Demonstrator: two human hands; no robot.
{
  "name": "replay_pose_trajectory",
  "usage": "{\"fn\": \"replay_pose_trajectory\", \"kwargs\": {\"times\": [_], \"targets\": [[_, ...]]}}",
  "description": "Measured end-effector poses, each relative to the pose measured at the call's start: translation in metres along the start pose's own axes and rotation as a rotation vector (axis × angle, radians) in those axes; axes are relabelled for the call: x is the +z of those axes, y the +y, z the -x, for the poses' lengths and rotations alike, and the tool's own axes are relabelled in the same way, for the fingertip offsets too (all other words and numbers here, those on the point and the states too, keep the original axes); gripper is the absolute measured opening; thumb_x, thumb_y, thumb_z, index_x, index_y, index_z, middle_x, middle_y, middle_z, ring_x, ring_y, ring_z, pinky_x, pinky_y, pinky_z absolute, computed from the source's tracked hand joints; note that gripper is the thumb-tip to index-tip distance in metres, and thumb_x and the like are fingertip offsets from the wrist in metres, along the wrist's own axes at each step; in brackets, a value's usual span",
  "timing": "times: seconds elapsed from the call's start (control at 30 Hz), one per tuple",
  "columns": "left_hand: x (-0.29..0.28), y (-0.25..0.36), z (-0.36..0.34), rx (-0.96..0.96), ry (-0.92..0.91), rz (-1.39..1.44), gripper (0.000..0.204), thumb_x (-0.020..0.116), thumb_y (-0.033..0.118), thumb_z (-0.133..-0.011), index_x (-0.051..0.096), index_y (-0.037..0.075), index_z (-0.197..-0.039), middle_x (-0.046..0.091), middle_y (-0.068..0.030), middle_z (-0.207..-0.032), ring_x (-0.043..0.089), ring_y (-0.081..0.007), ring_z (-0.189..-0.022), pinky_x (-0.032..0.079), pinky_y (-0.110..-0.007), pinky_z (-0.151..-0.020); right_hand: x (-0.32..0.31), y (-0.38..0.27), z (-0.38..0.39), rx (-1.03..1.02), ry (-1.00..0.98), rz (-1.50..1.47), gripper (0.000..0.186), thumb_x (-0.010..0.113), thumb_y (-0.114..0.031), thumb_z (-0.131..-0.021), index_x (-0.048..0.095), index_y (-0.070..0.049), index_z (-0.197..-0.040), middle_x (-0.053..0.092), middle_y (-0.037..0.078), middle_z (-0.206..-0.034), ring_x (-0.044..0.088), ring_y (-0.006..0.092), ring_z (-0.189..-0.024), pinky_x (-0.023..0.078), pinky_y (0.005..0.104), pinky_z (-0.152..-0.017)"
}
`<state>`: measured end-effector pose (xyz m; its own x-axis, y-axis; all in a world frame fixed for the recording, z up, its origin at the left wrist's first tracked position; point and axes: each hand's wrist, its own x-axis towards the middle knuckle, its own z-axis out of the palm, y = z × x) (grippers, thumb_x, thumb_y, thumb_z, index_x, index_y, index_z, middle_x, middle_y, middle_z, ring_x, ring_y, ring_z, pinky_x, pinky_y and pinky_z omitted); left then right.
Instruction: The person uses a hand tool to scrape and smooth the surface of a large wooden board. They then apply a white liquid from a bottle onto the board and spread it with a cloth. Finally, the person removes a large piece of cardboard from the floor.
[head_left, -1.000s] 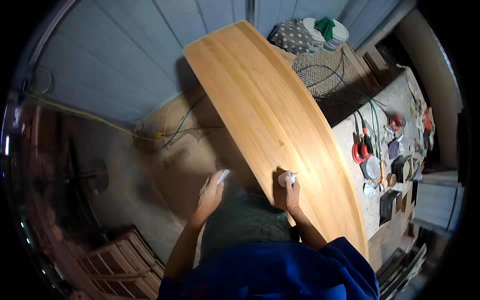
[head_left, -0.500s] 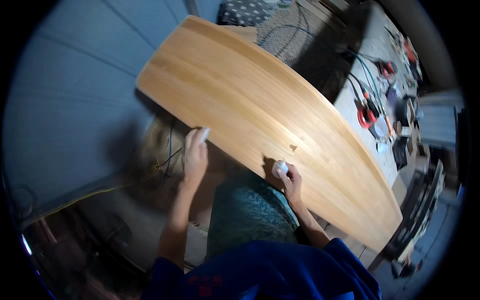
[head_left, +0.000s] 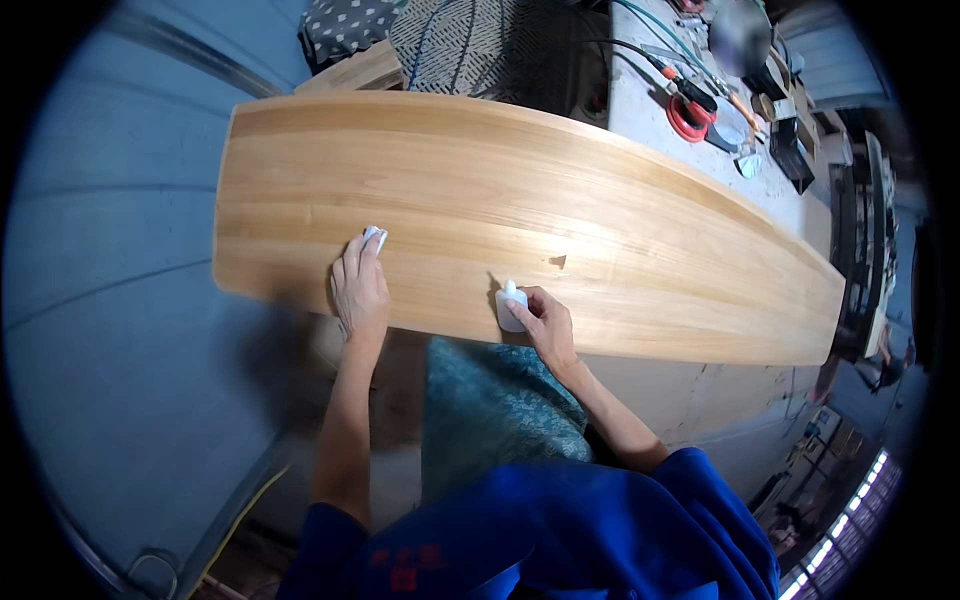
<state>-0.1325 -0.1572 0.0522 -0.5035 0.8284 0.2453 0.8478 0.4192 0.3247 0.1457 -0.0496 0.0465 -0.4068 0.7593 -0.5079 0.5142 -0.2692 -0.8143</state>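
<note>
Two bare hands are above one long, pale-brown wooden panel [head_left: 450, 170] with a curved far edge. The panel lies in front of the person, and its long axis goes from left to right, across the direction of the forearms. The right hand [head_left: 543, 322] is grasping a small white plastic bottle [head_left: 511, 312], the thumb on its near face; its narrow tip points away from the body. The left hand [head_left: 360, 288] is pinching a small white folded piece [head_left: 374, 240] between thumb and fingers; whether it is cloth or paper, I cannot tell.

The main relation is this: a small dark-brown triangular mark [head_left: 558, 262] on the wood lies beyond the bottle and to the right of its tip, near but apart. The right hand is the nearer one to this mark; the left hand is well apart, on the left. Whether the bottle or the folded piece touches the wood, I cannot say surely. Behind the panel, a red and black power tool [head_left: 692, 112] rests on a grey worktop [head_left: 640, 100].
</note>
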Motion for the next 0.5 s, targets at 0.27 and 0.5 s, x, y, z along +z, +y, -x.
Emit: {"fn": "replay_pose_trajectory", "kwargs": {"times": [0.27,0.5], "targets": [[-0.008,-0.033,-0.012,0.088,-0.102,0.037,0.043,0.054,0.001,-0.094,0.056,0.007,-0.137,0.054,-0.0176,-0.142,0.055,-0.0383,-0.122,0.043,-0.046,-0.103,0.033,-0.021,0.011,0.057,0.123,-0.070,0.040,0.070,-0.035,-0.092,0.071,0.000,-0.110,0.074,0.019,-0.092,0.072,0.0274,-0.085,0.054,0.0362,-0.077],[0.001,-0.049,-0.042,0.317,-0.192,0.029,0.041,0.055,0.000,-0.094,0.059,0.006,-0.134,0.056,-0.0164,-0.141,0.056,-0.0363,-0.119,0.045,-0.044,-0.101,0.040,-0.003,0.013,0.157,0.455,-0.283,0.031,0.075,-0.025,-0.089,0.072,0.002,-0.104,0.072,0.009,-0.084,0.065,0.0132,-0.077,0.053,0.0286,-0.071]]}}
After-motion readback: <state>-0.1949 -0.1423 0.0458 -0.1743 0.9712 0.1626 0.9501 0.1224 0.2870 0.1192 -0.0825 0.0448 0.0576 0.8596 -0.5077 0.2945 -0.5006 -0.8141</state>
